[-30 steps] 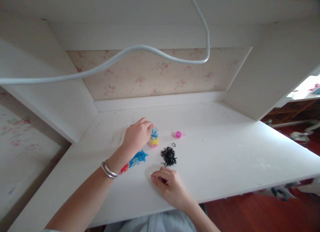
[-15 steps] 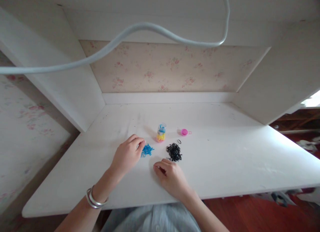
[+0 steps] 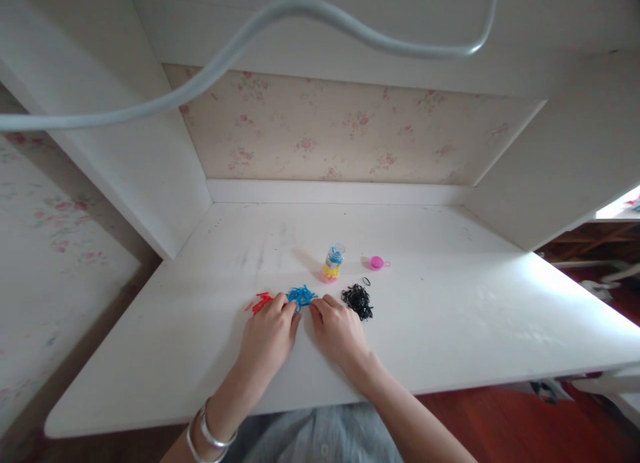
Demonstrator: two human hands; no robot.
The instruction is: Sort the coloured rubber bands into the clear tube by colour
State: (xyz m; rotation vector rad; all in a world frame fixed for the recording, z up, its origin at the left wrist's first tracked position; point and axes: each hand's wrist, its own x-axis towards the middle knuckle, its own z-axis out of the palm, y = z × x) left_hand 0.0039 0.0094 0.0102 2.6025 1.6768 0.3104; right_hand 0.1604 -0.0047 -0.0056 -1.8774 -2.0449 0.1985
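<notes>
Blue bands (image 3: 301, 295) lie nearside-left of the jar (image 3: 333, 264) — probably light, soft, stretchy, best pinched by outer loops; left hand (image 3: 270, 331) and right hand (image 3: 341, 328) half-curled beside them — whether gripping any, I cannot tell

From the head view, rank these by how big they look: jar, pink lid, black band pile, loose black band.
Largest to smallest:
1. Black band pile and jar: too close to rank
2. Pink lid
3. Loose black band
</notes>
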